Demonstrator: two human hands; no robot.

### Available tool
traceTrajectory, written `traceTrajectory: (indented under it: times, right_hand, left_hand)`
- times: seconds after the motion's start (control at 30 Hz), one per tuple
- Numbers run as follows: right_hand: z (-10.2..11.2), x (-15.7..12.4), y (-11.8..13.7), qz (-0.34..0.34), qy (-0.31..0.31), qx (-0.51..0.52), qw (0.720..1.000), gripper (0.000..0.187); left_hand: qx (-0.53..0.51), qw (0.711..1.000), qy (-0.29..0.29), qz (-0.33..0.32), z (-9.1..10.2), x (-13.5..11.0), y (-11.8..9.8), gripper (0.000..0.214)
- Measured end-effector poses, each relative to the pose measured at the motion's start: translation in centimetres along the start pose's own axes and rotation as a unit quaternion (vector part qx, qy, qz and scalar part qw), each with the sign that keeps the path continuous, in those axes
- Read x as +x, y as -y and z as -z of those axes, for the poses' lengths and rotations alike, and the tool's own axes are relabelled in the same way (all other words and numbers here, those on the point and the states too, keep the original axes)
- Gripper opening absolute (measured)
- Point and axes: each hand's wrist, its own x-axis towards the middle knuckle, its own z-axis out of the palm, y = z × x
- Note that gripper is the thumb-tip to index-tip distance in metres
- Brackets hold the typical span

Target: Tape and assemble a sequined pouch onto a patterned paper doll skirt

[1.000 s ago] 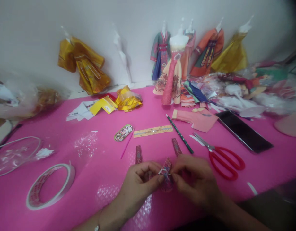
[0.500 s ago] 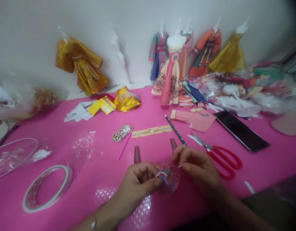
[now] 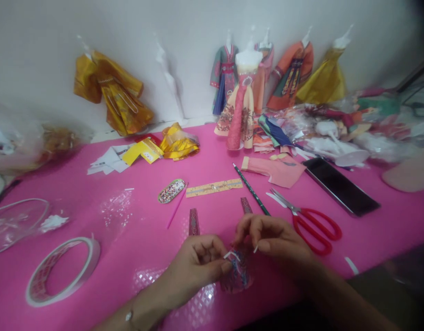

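My left hand (image 3: 198,263) is closed, with thumb and fingers pinching a small pink-and-blue patterned piece of fabric (image 3: 238,275) near its upper edge. A narrow white strip (image 3: 233,253) lies across that edge. My right hand (image 3: 277,239) is closed too, its thumb and finger pinching a tiny white strip (image 3: 255,249) just right of the fabric. Its other fingertips come near the fabric's top; whether they touch it I cannot tell. Beyond my hands are two dark red patterned strips, one on the left (image 3: 194,221) and one on the right (image 3: 246,205).
Red-handled scissors (image 3: 317,225) and a phone (image 3: 341,186) lie right. A tape roll (image 3: 63,271) is left. A green pencil (image 3: 251,189), tan patterned strip (image 3: 214,187) and bead dish (image 3: 171,191) lie ahead. Dressed doll forms, including one in a floral gown (image 3: 237,115), stand behind.
My right hand has moved left, closer to the patterned fabric. The fabric has tilted and sits slightly lower in my left hand. The whole view has shifted a little.
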Motion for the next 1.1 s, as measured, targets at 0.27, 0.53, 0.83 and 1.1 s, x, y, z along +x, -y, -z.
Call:
traceTrajectory:
  times: [0.27, 0.53, 0.83, 1.1]
  right_hand:
    - [-0.2, -0.2, 1.0, -0.035, -0.006, -0.043, 0.998, 0.020]
    - [-0.1, -0.3, 1.1, -0.006, -0.061, -0.124, 0.990, 0.012]
    - [-1.0, -0.1, 1.7, -0.022, -0.148, -0.251, 0.956, 0.012]
    - [-0.8, 0.2, 1.5, -0.085, -0.162, -0.407, 0.895, 0.011]
  left_hand:
    - [0.015, 1.000, -0.009, 0.021, -0.1, -0.2, -0.2, 0.032]
    - [-0.001, 1.000, 0.016, -0.004, 0.0, 0.2, -0.3, 0.033]
    - [0.085, 0.967, -0.189, -0.149, 0.9, 0.5, 1.0, 0.025]
    - [0.232, 0.903, -0.251, -0.262, 0.9, 0.4, 0.3, 0.028]
